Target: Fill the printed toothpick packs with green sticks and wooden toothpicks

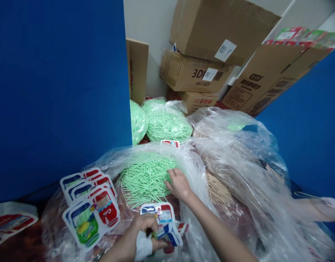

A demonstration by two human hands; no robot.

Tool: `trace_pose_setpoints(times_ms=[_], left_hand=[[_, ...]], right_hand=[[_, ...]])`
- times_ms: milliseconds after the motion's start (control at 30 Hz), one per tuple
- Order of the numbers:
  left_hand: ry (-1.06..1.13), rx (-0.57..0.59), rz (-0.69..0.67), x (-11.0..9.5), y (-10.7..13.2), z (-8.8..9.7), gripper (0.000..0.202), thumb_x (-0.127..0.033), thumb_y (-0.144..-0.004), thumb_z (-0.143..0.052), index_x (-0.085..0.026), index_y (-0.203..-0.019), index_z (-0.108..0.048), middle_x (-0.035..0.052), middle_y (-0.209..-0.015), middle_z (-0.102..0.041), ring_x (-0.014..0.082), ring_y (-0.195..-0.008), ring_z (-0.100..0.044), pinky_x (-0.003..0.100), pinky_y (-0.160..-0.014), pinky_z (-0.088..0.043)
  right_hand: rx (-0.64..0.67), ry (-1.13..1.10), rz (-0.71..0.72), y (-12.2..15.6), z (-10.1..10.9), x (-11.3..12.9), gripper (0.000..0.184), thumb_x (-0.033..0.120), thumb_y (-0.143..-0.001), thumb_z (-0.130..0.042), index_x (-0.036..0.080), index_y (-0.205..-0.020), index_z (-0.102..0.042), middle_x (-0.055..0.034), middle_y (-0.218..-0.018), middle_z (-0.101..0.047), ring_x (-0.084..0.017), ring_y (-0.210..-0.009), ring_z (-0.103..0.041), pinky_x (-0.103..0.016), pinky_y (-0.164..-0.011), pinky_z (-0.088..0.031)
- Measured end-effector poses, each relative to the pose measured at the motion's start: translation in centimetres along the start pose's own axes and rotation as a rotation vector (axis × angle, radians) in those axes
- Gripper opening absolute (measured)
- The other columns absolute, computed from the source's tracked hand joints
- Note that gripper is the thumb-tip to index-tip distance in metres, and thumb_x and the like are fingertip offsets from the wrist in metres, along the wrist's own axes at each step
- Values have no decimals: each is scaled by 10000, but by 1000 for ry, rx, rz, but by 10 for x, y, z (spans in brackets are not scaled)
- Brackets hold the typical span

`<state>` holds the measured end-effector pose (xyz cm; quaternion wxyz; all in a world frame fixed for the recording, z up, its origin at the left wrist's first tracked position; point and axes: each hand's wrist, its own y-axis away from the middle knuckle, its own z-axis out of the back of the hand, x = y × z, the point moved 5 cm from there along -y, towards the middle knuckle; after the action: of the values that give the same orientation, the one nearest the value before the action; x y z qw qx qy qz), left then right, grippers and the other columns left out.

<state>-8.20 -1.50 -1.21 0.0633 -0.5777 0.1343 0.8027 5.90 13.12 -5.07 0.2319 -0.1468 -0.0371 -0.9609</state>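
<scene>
My left hand (141, 233) is closed around a small printed packet (164, 222) with red, white and blue panels, held low in front of me. My right hand (178, 183) reaches into an open clear plastic bag (145, 153) and its fingers curl down onto a heap of thin green sticks (144, 180). What those fingers pinch is hidden. A fan of similar printed packets (89, 205) lies to the left of the sticks.
Tied bags of green sticks (166, 122) sit behind. A bag of pale wooden sticks (219, 189) lies to the right under crumpled plastic. Cardboard boxes (200, 69) are stacked at the back. Blue partitions (58, 91) stand left and right. More packets (9, 220) lie far left.
</scene>
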Motion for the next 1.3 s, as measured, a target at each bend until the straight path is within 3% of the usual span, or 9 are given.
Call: trace_pose_setpoints(times_ms=[100,233,333,467,633,933,1067,1300], left_hand=[[69,-4,-6,2,0,1,337,-286,-650,-741,-183,-575,-429,-30,-634,-492,125,-608,-438,217,-592,-350],[119,-4,-16,4,-1,3,346,-287,-654,-730,-188,-574,-408,-42,-618,-469,115,-592,-410,212,-576,-330],[123,-20,-18,4,-1,3,370,-306,-650,-740,-187,-555,-403,-46,-593,-450,111,-574,-403,213,-565,-323],[107,-45,-22,1,-2,2,412,-380,-638,-769,-183,-535,-422,-44,-574,-457,112,-562,-408,213,-558,-337],[62,-19,-70,10,-4,-3,352,-347,-653,-767,-172,-550,-480,-25,-603,-522,113,-569,-444,207,-551,-344],[5,-10,-170,31,-5,-8,320,-394,-685,-742,-160,-549,-570,0,-588,-571,121,-549,-490,212,-525,-351],[-33,51,-176,34,-9,-8,325,-445,-730,-689,-157,-584,-650,-4,-579,-579,124,-538,-502,220,-523,-346],[66,54,-163,21,-12,-5,395,-504,-692,-705,-187,-485,-591,-19,-519,-548,128,-517,-475,228,-524,-378]], right_hand=[[47,192,-53,-3,-7,9,251,346,-850,-583,169,-1028,-584,-122,-1038,-578,-282,-1018,-515,-374,-847,-426],[109,208,9,-3,-16,16,101,266,-881,-542,212,-945,-598,-66,-975,-610,-235,-981,-549,-321,-826,-409],[133,187,29,-1,-18,11,175,284,-887,-543,236,-1054,-567,-33,-985,-614,-189,-921,-582,-268,-778,-419],[106,189,-29,-3,-13,-2,348,363,-885,-546,184,-1178,-492,-81,-1082,-577,-197,-942,-580,-271,-784,-428],[111,231,-42,-6,-13,0,298,391,-819,-607,180,-1022,-549,-93,-1027,-581,-254,-996,-542,-313,-801,-424],[107,298,-112,-12,-18,7,194,284,-837,-525,153,-978,-551,-130,-981,-611,-276,-966,-558,-367,-783,-427],[97,326,-147,-14,-20,6,264,356,-841,-529,137,-985,-559,-159,-996,-613,-301,-978,-557,-399,-799,-421],[99,355,-161,-18,-29,4,183,159,-837,-482,133,-991,-578,-157,-965,-641,-278,-935,-590,-374,-783,-420]])
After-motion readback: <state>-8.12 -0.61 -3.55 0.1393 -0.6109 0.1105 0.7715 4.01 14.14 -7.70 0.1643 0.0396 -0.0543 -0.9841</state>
